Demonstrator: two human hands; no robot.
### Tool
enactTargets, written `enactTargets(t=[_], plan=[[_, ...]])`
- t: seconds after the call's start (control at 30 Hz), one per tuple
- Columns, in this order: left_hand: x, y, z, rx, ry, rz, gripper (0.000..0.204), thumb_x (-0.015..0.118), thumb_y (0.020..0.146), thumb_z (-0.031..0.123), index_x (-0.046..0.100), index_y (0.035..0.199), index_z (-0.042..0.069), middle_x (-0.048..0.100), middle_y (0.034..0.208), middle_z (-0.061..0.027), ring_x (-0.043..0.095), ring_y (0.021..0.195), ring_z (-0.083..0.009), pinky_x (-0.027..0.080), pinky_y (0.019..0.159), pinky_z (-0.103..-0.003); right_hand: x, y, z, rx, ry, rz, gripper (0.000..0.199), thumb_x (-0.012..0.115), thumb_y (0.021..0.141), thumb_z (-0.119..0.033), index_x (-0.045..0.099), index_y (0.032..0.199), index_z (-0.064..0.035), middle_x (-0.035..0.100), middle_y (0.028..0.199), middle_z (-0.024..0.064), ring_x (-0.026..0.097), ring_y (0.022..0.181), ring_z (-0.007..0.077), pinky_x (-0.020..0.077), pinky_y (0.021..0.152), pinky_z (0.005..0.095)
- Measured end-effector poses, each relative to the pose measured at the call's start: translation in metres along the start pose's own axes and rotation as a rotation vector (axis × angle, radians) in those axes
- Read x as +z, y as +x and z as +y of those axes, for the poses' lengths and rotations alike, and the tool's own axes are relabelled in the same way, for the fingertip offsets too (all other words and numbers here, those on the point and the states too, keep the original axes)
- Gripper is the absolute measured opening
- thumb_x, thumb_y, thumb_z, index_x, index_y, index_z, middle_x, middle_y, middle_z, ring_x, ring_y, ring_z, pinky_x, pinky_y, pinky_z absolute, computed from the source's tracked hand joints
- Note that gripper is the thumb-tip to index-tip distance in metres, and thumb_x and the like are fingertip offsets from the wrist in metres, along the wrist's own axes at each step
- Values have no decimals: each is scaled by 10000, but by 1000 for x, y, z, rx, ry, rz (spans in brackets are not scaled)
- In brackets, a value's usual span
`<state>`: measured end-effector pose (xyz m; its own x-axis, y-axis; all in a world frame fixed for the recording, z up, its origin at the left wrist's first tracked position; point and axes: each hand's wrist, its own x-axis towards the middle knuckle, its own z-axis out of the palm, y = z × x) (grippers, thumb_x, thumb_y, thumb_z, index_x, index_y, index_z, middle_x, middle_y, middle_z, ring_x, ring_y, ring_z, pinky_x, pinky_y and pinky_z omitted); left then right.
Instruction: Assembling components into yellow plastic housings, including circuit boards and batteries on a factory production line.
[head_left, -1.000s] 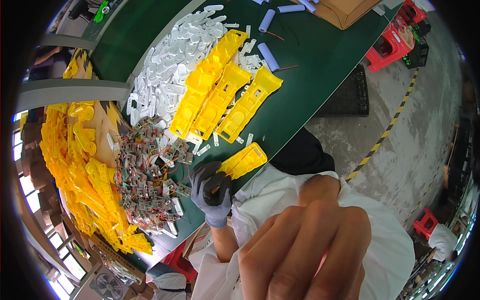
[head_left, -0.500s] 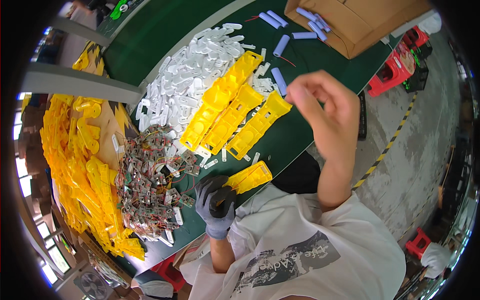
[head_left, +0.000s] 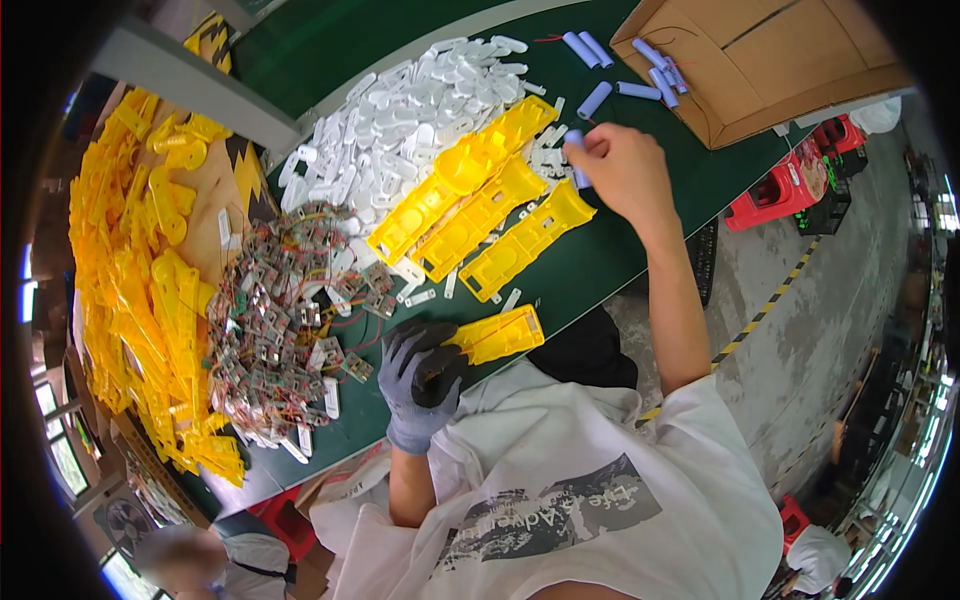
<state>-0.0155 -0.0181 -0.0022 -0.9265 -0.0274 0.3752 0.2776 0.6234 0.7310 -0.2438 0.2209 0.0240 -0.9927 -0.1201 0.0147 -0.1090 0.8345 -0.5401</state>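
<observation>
We judge the work here to be at an early stage: one yellow shell [head_left: 508,334] is up in the gloved left hand [head_left: 422,380], whose fingers are wrapped around its near end, while the rest lies loose. No purple cell shows in the row of yellow casings [head_left: 530,240] on the surface [head_left: 700,175], and the piled circuit boards [head_left: 285,315] and white parts [head_left: 400,120] look largely unused to us; what sits inside the held shell we cannot make out. The bare right hand [head_left: 625,175] has thumb and fingers bent at a purple cell [head_left: 580,177] just beyond the casings, though we cannot tell whether they pinch it. More cells [head_left: 595,99] lie near the cardboard box [head_left: 790,60]. Half a second ago, we saw the right hand beside that cell's lower end; it has since come over the cell, while the left hand has kept its hold.
</observation>
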Motion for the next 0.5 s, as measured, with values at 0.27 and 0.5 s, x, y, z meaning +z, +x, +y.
enactTargets(t=[0.27,0.5], plan=[[6,6,-4,107,9,-15,317,740,632,29,634,918,115,669,1038,-87,617,945,-335,472,882,-458,1,-90,-32,-398,1230,-185,201,747,757,18,637,924,41,713,946,138,690,884,165,543,772,282],[3,7,0,50,27,-78,350,736,621,41,632,945,119,661,1071,-79,612,973,-318,464,898,-448,31,-123,-21,-721,623,-346,255,786,659,6,660,866,-76,725,948,60,642,976,226,513,799,319]])
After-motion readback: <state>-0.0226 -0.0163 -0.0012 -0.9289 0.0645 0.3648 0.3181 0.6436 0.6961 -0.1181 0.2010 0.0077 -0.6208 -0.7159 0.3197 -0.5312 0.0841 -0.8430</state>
